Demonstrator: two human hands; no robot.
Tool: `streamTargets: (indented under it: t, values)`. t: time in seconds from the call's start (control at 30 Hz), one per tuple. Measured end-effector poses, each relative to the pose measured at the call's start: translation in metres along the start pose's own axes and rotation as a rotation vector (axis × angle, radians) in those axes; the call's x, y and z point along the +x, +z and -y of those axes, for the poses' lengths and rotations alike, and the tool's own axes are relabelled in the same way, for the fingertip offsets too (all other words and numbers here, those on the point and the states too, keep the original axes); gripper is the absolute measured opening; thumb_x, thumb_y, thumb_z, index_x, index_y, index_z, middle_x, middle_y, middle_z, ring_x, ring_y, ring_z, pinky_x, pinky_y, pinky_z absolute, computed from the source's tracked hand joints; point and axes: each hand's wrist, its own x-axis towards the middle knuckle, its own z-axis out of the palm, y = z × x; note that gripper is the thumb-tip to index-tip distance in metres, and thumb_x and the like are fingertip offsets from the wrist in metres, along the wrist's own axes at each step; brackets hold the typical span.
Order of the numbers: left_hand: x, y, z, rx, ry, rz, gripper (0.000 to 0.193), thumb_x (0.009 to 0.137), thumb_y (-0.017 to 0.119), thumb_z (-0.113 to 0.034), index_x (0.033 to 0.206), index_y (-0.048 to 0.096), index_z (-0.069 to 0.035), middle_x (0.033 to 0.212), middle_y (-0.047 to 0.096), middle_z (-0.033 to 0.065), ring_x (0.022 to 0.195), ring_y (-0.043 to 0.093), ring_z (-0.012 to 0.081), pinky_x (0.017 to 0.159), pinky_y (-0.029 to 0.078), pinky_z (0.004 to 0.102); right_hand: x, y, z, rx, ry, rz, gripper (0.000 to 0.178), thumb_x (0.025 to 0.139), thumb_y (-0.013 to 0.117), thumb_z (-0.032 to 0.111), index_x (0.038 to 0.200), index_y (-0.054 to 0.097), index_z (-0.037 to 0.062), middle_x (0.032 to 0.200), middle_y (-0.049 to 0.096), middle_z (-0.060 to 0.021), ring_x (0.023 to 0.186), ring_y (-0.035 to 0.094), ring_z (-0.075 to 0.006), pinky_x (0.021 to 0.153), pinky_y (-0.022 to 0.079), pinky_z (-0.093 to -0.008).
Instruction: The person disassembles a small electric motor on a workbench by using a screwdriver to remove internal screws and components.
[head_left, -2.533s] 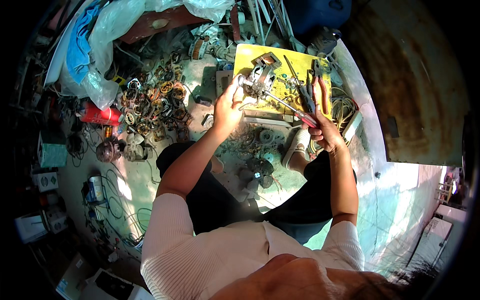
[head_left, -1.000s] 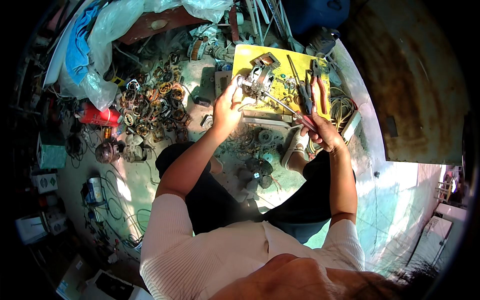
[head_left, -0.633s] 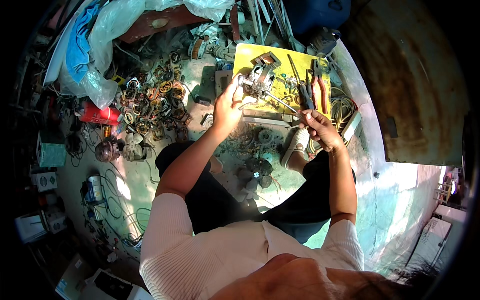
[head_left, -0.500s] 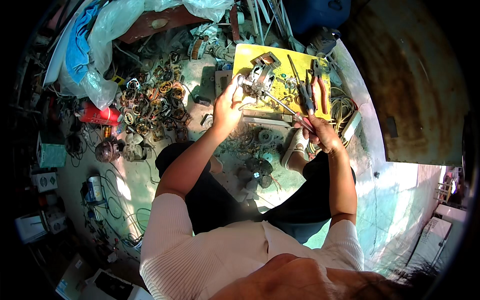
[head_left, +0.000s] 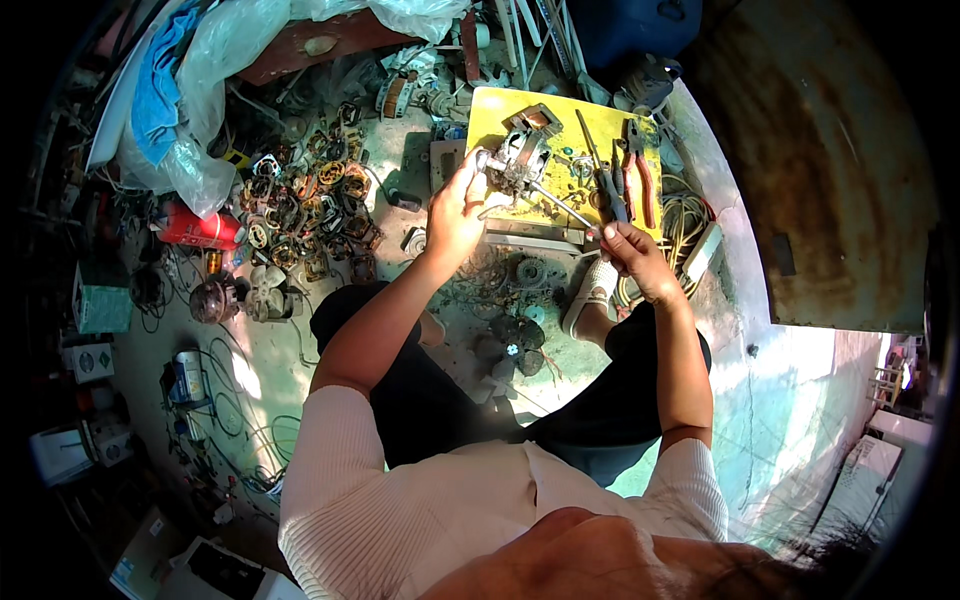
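I look down on a pale green concrete floor (head_left: 300, 350), stained and sunlit in patches. A heap of old motor coils (head_left: 305, 215) lies at left, near a red can (head_left: 200, 228). Clear plastic sheeting (head_left: 215, 60) and a blue cloth (head_left: 160, 85) drape the upper left. A rusty metal panel (head_left: 830, 170) stands at right. Cables (head_left: 215, 420) trail across the shaded lower left.

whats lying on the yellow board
On the yellow board lie red-handled pliers, a dark-handled tool and small loose parts. The motor assembly held in the left hand covers part of the board.
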Motion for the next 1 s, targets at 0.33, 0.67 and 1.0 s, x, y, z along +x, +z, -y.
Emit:
streamTargets:
  t: [0.33,0.67,1.0]
  values:
    - [0.001,0.003,0.003,-0.039,0.083,-0.042,0.039,0.099,0.050,-0.023,0.135,0.048,-0.007,0.095,0.065,0.0214,0.077,0.064,0.0322,0.072,0.050,0.0371,0.002,-0.006,0.008,0.008,-0.062,0.006,0.021,0.095,0.063,0.027,0.102,0.062,0.0069,0.091,0.063,0.0006,0.075,0.053,-0.0058,0.062,0.039,-0.0196]
    - [-0.001,0.000,-0.001,-0.084,-0.010,-0.010,0.039,0.099,0.050,-0.021,0.135,0.048,-0.007,0.086,0.064,0.0181,0.069,0.062,0.0266,0.067,0.050,0.0358,0.004,0.008,0.007,-0.217,-0.154,-0.133,0.024,0.092,0.067,0.022,0.102,0.059,0.0019,0.082,0.060,0.0004,0.072,0.051,-0.0063,0.066,0.042,-0.0233]
    - [-0.001,-0.006,-0.002,-0.003,0.012,-0.005,0.036,0.101,0.047,-0.020,0.135,0.048,-0.008,0.099,0.065,0.0204,0.083,0.063,0.0289,0.076,0.049,0.0335,-0.008,0.031,0.034,-0.883,-0.456,-0.620,0.024,0.080,0.073,0.012,0.099,0.060,0.0043,0.089,0.058,-0.0082,0.075,0.060,-0.0210,0.068,0.047,-0.0316]
